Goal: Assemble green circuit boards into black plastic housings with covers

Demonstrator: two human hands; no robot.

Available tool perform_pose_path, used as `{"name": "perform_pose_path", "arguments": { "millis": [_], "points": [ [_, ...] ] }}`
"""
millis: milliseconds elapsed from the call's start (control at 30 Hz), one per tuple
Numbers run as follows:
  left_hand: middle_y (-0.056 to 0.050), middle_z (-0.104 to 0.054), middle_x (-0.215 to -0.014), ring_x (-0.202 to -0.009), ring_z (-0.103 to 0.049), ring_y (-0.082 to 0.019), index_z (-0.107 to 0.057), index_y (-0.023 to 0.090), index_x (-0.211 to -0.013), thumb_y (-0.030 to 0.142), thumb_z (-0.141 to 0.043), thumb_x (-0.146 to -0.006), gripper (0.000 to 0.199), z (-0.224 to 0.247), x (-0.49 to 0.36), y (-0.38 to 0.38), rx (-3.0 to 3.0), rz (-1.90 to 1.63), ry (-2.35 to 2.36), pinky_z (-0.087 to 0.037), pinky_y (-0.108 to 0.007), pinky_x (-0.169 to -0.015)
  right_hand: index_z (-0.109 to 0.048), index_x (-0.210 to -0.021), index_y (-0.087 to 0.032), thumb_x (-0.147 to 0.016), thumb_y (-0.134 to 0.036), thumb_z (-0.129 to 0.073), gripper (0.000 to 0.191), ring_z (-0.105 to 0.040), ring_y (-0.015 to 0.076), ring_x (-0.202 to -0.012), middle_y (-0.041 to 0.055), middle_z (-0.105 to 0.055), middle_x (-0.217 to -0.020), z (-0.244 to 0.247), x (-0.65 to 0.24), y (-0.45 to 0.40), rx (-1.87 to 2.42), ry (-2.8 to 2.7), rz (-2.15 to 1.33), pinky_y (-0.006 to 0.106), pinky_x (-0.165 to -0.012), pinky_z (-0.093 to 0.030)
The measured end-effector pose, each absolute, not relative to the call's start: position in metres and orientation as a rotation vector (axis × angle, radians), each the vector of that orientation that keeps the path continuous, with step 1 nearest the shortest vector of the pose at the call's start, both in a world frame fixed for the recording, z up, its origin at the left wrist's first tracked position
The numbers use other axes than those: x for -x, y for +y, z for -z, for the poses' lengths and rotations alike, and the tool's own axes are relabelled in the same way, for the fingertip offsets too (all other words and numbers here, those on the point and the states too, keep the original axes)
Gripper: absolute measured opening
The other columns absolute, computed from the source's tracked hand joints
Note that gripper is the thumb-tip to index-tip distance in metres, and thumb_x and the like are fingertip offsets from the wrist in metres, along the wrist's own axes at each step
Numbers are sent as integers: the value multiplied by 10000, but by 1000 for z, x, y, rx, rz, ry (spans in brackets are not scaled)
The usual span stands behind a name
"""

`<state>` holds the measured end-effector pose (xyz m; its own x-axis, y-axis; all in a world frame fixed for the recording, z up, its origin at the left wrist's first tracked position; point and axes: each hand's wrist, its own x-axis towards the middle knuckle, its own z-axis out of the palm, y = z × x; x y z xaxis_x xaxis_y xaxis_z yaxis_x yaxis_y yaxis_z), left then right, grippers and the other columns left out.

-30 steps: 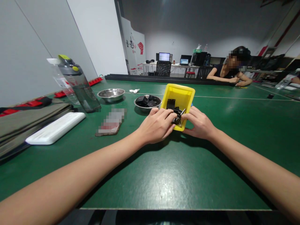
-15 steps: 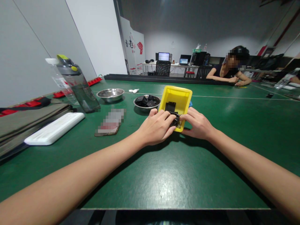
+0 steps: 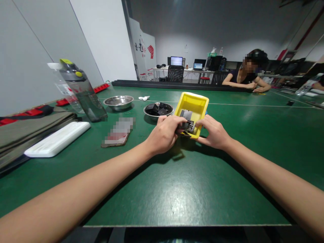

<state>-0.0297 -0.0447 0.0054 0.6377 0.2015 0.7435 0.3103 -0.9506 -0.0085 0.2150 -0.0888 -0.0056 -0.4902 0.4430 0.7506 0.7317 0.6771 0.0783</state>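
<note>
1. Right hand [image 3: 215,134] grips yellow bin [image 3: 193,104], tilted over green table [image 3: 157,189]; left hand [image 3: 163,134] touches dark parts [image 3: 189,126] inside, pinch unclear.
2. Advisable: steady rim, moderate tilt, pieces handled singly.
3. Steel bowl [image 3: 155,118] of black blocks [image 3: 153,108] near left hand; beyond, person [image 3: 243,77], laptop [image 3: 198,66].

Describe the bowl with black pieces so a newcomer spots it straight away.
On the green table, look just left of the yellow bin. There sits a round metal bowl heaped with chunky black pieces, whereas the similar bowl farther left shows only bare metal inside.
</note>
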Motion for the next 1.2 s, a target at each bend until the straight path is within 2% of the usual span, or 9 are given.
{"name": "perform_pose_path", "arguments": {
  "millis": [133, 233, 467, 833, 967, 1067, 1200],
  "points": [
    [-86, -667, -1089, -957, -631, -178, -485, 173, -1244, 160, -384, -980, 283, -3, 33, -42, 2721, 1462, -497, -495, -326, -843, -561, -881, -227, -793, -412, -736, 270, -560, 193, -668, 28, -639, -766, 2, -225, -86, 1087, -2002, 376, 302, -622, -447],
    [-86, -670, -1073, -936, -648, -161, -501, 164, -1220, 184, -381, -996, 255, -2, 34, -41, 2804, 1457, -497, -528, -297, -815, -569, -864, -221, -746, -475, -747, 332, -574, 188, -623, 29, -662, -760, -2, -239, -81, 1310, -1774, 280, 302, -606, -443],
    [-98, -705, -1022, -920, -679, -182, -548, 139, -1142, 163, -409, -962, 228, -2, 33, -43, 2926, 1196, -380, -540, -305, -813, -581, -832, -213, -672, -464, -759, 346, -646, 250, -707, 90, -722, -812, 1, -290, -70, 1760, -1303, 273, 356, -679, -483],
    [-81, -727, -925, -835, -695, -214, -586, 158, -1064, 220, -402, -945, 228, -3, 32, -46, 3113, 767, -408, -520, -320, -749, -595, -841, -191, -661, -529, -780, 425, -653, 287, -765, 163, -723, -908, 30, -358, -51, 1984, -1203, 179, 422, -693, -511],
    [-48, -720, -857, -730, -674, -193, -611, 169, -1062, 224, -449, -896, 238, -5, 32, -49, 3171, 713, -481, -484, -290, -671, -600, -873, -198, -644, -512, -789, 432, -655, 294, -778, 144, -724, -908, 30, -357, -50, 2042, -1260, 160, 430, -722, -504],
    [-19, -699, -777, -628, -618, -153, -649, 166, -1018, 222, -482, -863, 234, -6, 30, -52, 3258, 825, -607, -446, -262, -630, -608, -972, -193, -652, -435, -786, 440, -650, 291, -776, 118, -719, -887, 21, -341, -54, 2065, -1308, 210, 415, -726, -491],
    [-18, -692, -757, -658, -601, -143, -689, 148, -897, 193, -492, -827, 214, -5, 25, -57, 3398, 1018, -865, -448, -256, -652, -619, -990, -188, -789, -450, -669, 334, -596, 231, -634, 19, -630, -659, 4, -294, -66, 1820, -1461, 155, 377, -689, -460]
  ]
}}
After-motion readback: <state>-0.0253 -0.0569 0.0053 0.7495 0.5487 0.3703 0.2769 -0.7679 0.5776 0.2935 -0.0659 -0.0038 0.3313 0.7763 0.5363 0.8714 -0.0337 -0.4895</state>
